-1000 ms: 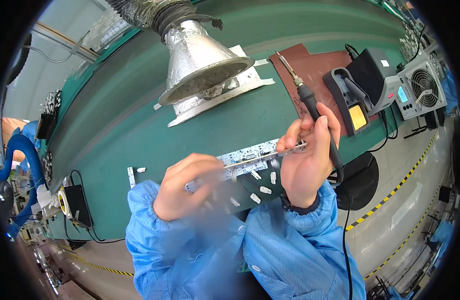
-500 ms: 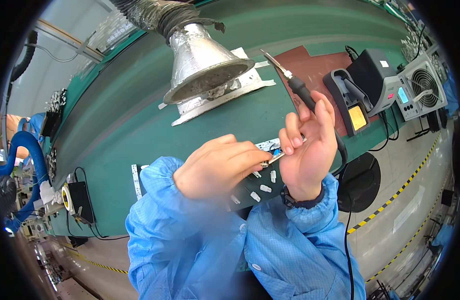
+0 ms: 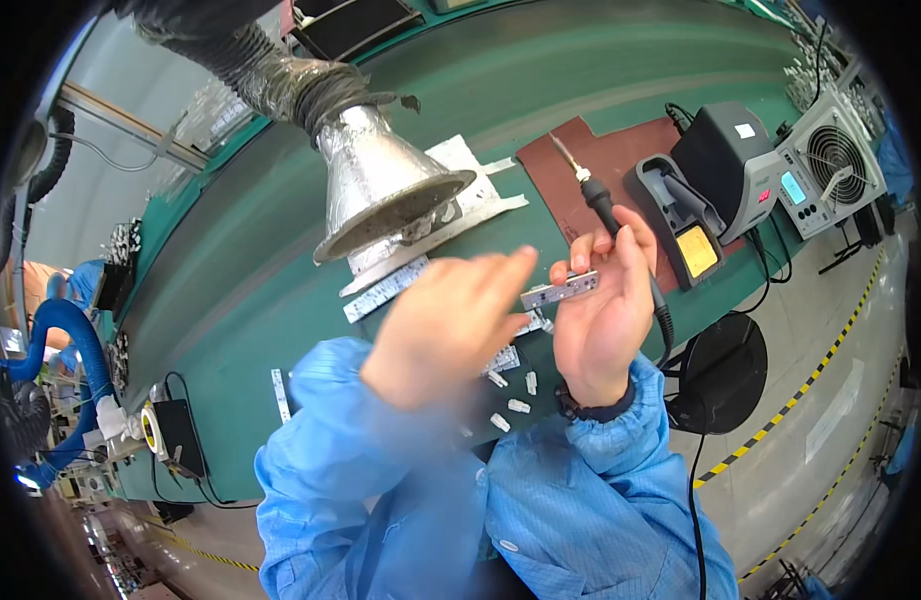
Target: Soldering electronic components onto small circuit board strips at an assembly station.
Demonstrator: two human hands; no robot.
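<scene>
While your right hand [image 3: 606,320] grips a small circuit board [image 3: 561,290] and a soldering iron [image 3: 599,200] right of centre, your blurred left hand [image 3: 441,325] shows thumb and fingers apart, near the board. Small white pieces [image 3: 519,406] lie on the counter [image 3: 231,370] at lower centre.

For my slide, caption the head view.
Right hand holding black-handled soldering iron and narrow pale circuit board; blurred left hand nearby.

Left hand [image 3: 446,325], blurred, hiding part of the boards [image 3: 505,359] toward the near edge of the table [image 3: 231,410]; soldering iron [image 3: 599,202], its handle partly covered by the right hand [image 3: 606,315]; held strip [image 3: 559,291], components too small to tell.
</scene>
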